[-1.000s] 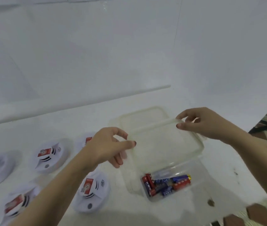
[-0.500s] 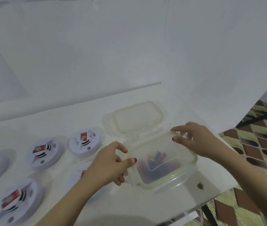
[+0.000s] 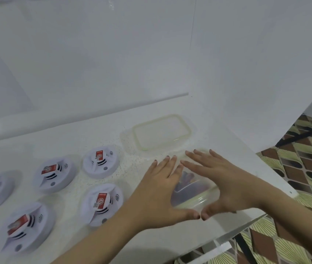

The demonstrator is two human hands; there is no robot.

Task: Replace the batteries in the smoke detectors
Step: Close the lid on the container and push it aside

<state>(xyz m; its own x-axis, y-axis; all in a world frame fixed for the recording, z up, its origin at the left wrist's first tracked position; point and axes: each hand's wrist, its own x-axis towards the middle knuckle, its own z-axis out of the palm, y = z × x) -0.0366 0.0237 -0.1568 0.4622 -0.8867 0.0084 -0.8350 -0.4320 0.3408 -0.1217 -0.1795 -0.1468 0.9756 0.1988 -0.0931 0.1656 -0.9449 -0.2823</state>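
Observation:
A clear plastic box [image 3: 195,197] with red and blue batteries [image 3: 189,181] inside stands near the table's front right. Its lid sits on top of it. My left hand [image 3: 160,189] and my right hand [image 3: 219,183] lie flat on that lid with fingers straight, thumbs nearly touching at the box's near side. Several white round smoke detectors with red labels lie to the left, one [image 3: 100,161] behind and one [image 3: 101,203] beside my left wrist.
A second clear lid [image 3: 161,133] lies on the white table behind the box. White walls close the back and right. The table's right and front edges [image 3: 246,223] drop to a patterned tile floor [image 3: 303,164].
Both hands held the lid by its edges above the open box, lowered it onto the box, and now lie flat on top of it.

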